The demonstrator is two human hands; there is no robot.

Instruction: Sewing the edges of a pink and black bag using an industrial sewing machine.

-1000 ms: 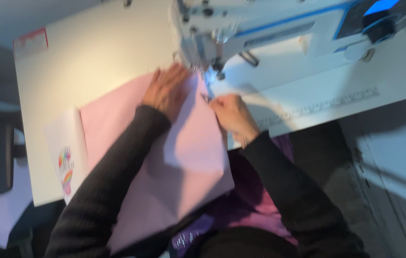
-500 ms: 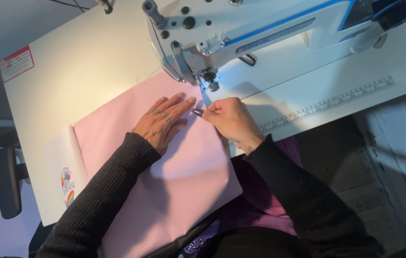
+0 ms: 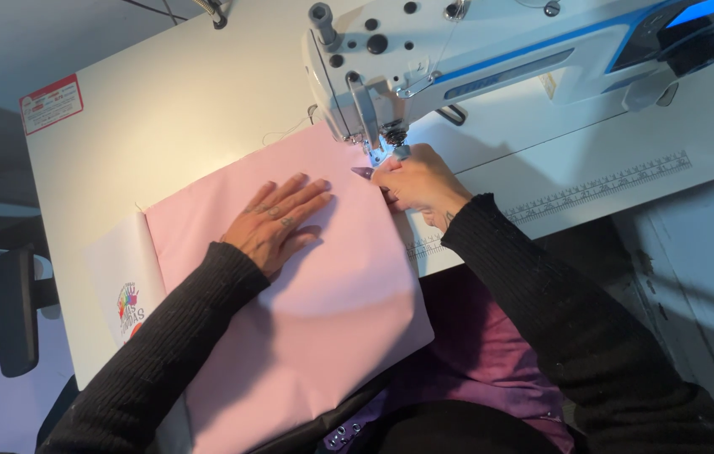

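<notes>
Left hand (image 3: pixel 277 220) spread flat, palm down and fingers splayed, pressing on a sheet of pink fabric (image 3: pixel 306 311); grasping nothing. Right hand (image 3: pixel 417 183) curled just below the needle area of a white and blue sewing machine (image 3: pixel 491 59), fingertips pinched on the fabric's upper right edge beside a small dark pointed tool (image 3: pixel 364 172); whether that tool is actually held, hard to tell. Both arms in black ribbed sleeves (image 3: pixel 163 361), reaching up from the bottom of the view.

Pink fabric lying across the middle of the white desk (image 3: pixel 163 126), one corner pushed up under the machine's head, lower part hanging over the near edge of the desk toward the lap. Along the fabric's left side, a white sheet (image 3: pixel 121 277) peeking out, with a small multicoloured printed emblem near the desk's near left corner. Red-bordered label (image 3: pixel 52 102) stuck close to the far left corner of the desk. Printed ruler strip (image 3: pixel 592 189) running along the desk surface to the right of the right hand, near the desk's front edge. Purple garment (image 3: pixel 491 353) over the lap, below the near edge. Black chair armrest (image 3: pixel 12 311) just off the desk's left edge.
</notes>
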